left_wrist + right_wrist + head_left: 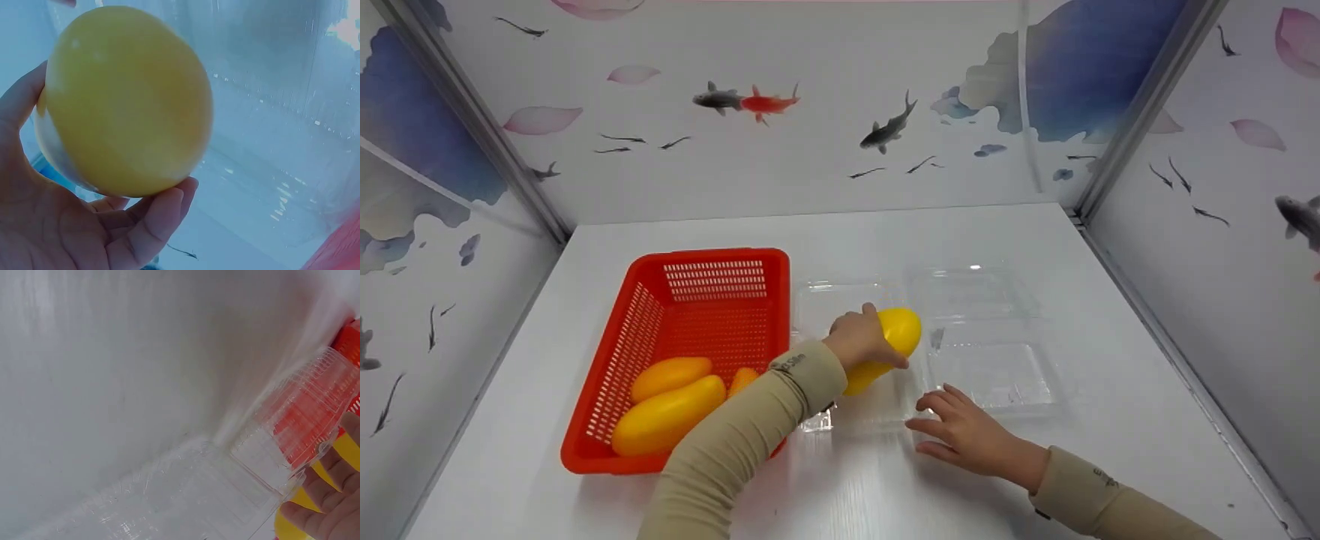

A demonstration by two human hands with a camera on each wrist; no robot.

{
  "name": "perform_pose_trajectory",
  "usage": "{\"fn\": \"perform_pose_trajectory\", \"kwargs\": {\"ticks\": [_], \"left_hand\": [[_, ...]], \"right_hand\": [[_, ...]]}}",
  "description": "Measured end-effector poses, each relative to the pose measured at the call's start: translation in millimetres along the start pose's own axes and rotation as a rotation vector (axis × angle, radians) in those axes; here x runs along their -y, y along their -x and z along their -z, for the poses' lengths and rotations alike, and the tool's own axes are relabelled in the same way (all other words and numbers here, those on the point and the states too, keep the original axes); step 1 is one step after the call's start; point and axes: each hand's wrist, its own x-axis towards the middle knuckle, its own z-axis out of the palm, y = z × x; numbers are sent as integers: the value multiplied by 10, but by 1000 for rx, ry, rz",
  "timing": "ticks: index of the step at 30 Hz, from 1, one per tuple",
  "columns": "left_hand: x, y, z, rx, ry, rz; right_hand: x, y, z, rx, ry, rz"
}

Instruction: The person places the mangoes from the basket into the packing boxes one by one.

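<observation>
While the left hand (861, 341) grasps a yellow fruit (903, 330), the right hand (971, 439) is relaxed, its fingers parted.
The gripped fruit slants above clear plastic packaging (990, 375), just right of a red basket (712, 254) on a white table (840, 510). Other yellow fruits (667, 416) lie at the basket's near end; the right hand is by the packaging's near edge, contact unclear.
</observation>
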Motion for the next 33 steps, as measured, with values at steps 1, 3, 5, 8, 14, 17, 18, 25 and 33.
{"fn": "perform_pose_trajectory", "kwargs": {"ticks": [1,3,5,8,14,17,18,25,33], "left_hand": [[-8,-7,-51,-2,-15,1],[-13,-15,-133,-5,-23,9],[-7,-13,-192,-5,-18,17],[16,-15,-271,2,-14,31],[55,-54,-409,10,-61,60],[68,-70,-455,-1,-65,51],[74,-73,-469,-4,-63,48],[99,-85,-551,-21,1,84],[110,-129,-622,-44,18,58]], "right_hand": [[-2,1,-3,-8,-1,6],[-3,0,-2,-8,-2,7],[-1,-6,3,6,-10,2],[0,-14,7,6,-6,3],[-3,-14,14,6,6,2],[2,-19,24,25,1,-12],[3,-20,25,30,-1,-16],[6,-17,20,33,-11,-20],[4,0,18,19,-4,-12]]}}
